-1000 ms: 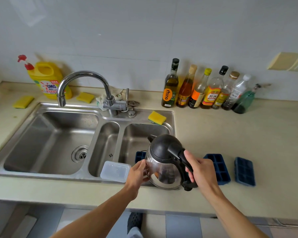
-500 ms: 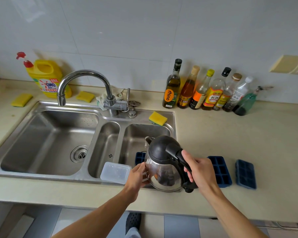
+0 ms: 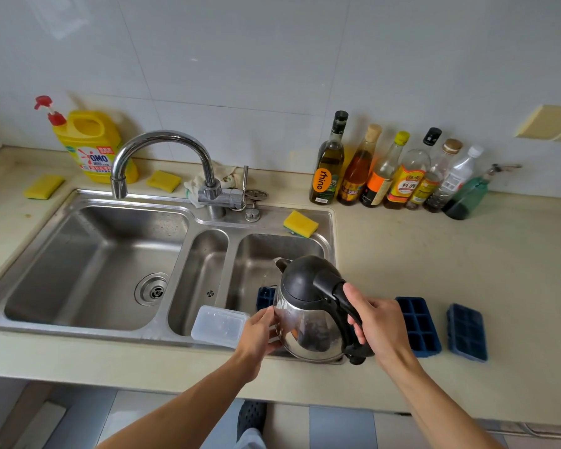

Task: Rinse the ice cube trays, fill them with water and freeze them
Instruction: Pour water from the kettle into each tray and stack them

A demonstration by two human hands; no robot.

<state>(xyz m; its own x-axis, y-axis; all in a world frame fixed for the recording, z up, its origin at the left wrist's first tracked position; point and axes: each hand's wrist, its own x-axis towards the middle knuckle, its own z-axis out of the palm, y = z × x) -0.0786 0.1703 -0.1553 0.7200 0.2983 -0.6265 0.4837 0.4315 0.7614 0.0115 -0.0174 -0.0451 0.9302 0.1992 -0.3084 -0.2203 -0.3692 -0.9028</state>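
Note:
A steel kettle [image 3: 308, 319] with a black lid and handle hangs tilted over the right sink basin [image 3: 272, 254], spout pointing away from me. My right hand [image 3: 378, 322] grips its black handle. My left hand [image 3: 259, 335] rests against the kettle's steel side, fingers curved to it. One dark blue ice cube tray [image 3: 265, 297] lies in the right basin, mostly hidden behind the kettle. Two more blue ice cube trays [image 3: 418, 325] [image 3: 466, 332] lie side by side on the counter right of the sink.
A clear plastic box [image 3: 219, 325] sits on the sink's front rim. The faucet [image 3: 162, 157] points over the large left basin. A yellow sponge [image 3: 300, 223] lies on the sink's back rim. Several bottles [image 3: 386, 170] line the wall; a yellow detergent jug [image 3: 91, 147] stands at back left.
The kettle and both hands stay nearly in place; the view has shifted slightly. No grip has changed.

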